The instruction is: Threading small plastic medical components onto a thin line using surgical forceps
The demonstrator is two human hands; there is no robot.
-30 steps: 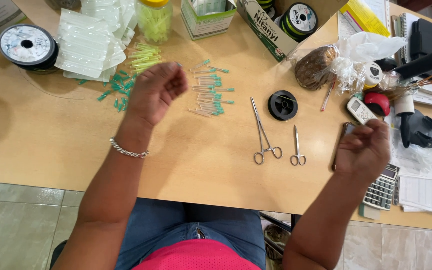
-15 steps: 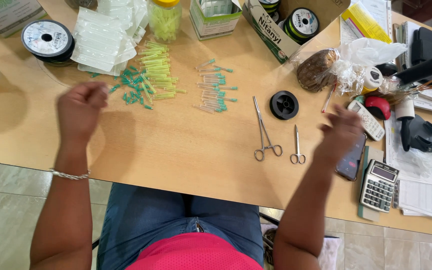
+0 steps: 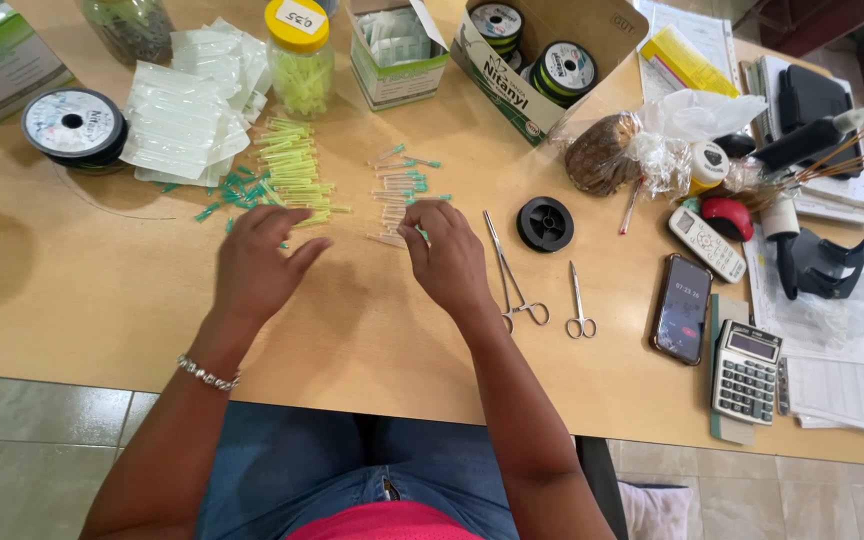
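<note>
Both hands at the rows of small capped needles

Left hand rests spread and empty; right hand pinches a clear green-tipped needle at its row's near end. Beyond, yellow-green caps lie sorted, loose green caps remain.

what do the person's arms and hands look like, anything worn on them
Both arms are bare, with no sleeves reaching the forearms and no gloves. The left hand has a thin silver beaded bracelet at its wrist. The right hand shows no bracelet or watch.
</note>
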